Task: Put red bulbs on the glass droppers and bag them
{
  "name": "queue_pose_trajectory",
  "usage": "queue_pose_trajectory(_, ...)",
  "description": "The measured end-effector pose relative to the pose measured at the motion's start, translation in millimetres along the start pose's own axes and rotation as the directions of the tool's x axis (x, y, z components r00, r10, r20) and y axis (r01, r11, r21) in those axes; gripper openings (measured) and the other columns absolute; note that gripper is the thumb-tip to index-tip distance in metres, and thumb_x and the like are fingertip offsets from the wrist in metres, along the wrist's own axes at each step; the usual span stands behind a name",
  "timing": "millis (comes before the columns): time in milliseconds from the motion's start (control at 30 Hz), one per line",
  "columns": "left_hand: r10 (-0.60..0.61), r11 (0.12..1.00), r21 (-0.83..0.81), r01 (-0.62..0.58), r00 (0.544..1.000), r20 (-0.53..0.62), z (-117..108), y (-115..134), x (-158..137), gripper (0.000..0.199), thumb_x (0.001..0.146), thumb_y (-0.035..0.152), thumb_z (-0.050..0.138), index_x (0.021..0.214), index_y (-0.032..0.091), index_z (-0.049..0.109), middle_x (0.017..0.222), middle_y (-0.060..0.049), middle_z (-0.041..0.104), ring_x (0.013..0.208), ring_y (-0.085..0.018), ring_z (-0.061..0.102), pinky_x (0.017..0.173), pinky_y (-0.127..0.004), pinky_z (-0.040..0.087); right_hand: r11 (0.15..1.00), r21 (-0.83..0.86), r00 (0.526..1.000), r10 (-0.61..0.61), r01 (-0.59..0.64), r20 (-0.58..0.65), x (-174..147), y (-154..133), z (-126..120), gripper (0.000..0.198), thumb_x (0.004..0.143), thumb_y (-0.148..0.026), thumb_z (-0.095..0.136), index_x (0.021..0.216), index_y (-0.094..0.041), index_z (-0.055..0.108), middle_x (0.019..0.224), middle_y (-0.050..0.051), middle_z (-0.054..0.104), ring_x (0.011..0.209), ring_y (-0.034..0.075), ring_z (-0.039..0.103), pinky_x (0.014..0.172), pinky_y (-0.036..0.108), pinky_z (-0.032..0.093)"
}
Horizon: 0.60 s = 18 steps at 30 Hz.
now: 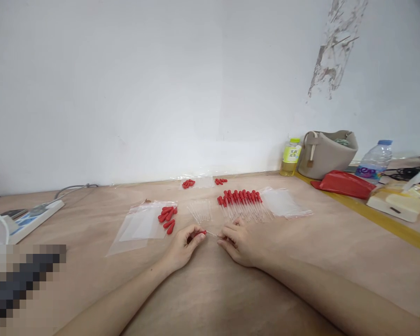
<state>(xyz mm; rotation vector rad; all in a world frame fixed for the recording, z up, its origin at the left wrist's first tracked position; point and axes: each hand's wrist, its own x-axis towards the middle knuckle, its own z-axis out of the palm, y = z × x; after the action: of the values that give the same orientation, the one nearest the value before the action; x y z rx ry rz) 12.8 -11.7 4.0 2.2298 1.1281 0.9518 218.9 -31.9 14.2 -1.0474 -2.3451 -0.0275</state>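
My left hand [188,243] pinches a red rubber dropper bulb [205,232] between thumb and fingers. From the bulb a thin glass dropper tube [212,234] runs across to my right hand [238,242], whose fingertips are closed on its other end. Whether the tube sits inside the bulb or only touches it, I cannot tell. Just beyond my hands lie several bare glass tubes [200,211] side by side. Droppers with red bulbs [241,197] are lined up beyond my right hand. Loose red bulbs [168,215] lie on clear plastic bags to the left.
Plastic bags [142,224] lie left, another bag [287,203] right. More red bulbs [188,184] rest near the wall. At right stand a tea bottle [290,157], grey bag [327,154], red pouch [346,184], water bottle [376,159] and tissue pack [401,200]. A power strip [40,219] lies left.
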Motion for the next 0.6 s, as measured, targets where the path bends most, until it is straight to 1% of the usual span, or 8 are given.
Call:
queue_pose_trajectory(100,0.000,1.000,0.011,0.000,1.000,-0.005,-1,-2,0,0.025,0.085,0.034,0.041,0.084,0.017,0.059,0.072,0.000,0.059,0.065,-0.013,0.051,0.060,-0.022,0.040,0.998,0.024,0.999,-0.052,0.052,0.000,0,3,4,0.012,0.081,-0.020,0.044,0.075,-0.018,0.054,0.074,0.000,0.059,0.068,0.011,0.048,0.071,0.028,0.029)
queue_pose_trajectory(167,0.011,1.000,0.020,-0.012,1.000,0.017,-2,-1,-1,0.024,0.085,0.033,0.042,0.085,0.017,0.060,0.075,0.000,0.061,0.068,-0.013,0.052,0.062,-0.022,0.041,0.995,0.040,0.996,-0.092,0.092,0.006,0,8,7,0.013,0.082,-0.018,0.043,0.077,-0.018,0.055,0.076,0.000,0.059,0.067,0.010,0.049,0.073,0.028,0.028)
queue_pose_trajectory(300,0.053,0.997,0.047,-0.056,0.997,0.058,-2,3,-4,0.022,0.085,0.030,0.044,0.082,0.018,0.062,0.075,-0.001,0.060,0.068,-0.013,0.053,0.062,-0.021,0.040,0.989,0.029,0.989,-0.147,0.147,-0.014,-2,17,10,0.017,0.083,-0.017,0.042,0.084,-0.020,0.058,0.077,-0.001,0.060,0.067,0.009,0.049,0.074,0.029,0.025)
queue_pose_trajectory(467,0.083,0.993,0.083,-0.089,0.994,0.068,0,7,-6,0.021,0.084,0.030,0.045,0.079,0.017,0.062,0.071,-0.001,0.058,0.067,-0.013,0.052,0.061,-0.022,0.040,0.992,-0.009,0.988,-0.126,0.126,-0.085,-4,14,13,0.022,0.084,-0.019,0.039,0.081,-0.020,0.061,0.073,0.000,0.059,0.064,0.010,0.046,0.073,0.030,0.023)
queue_pose_trajectory(600,0.107,0.988,0.102,-0.118,0.989,0.105,2,8,-8,0.021,0.085,0.029,0.045,0.079,0.016,0.060,0.070,-0.001,0.056,0.066,-0.012,0.051,0.061,-0.022,0.039,0.997,0.031,0.994,-0.075,0.078,-0.082,-5,8,16,0.023,0.084,-0.019,0.037,0.076,-0.017,0.059,0.071,0.001,0.059,0.062,0.010,0.045,0.069,0.029,0.024)
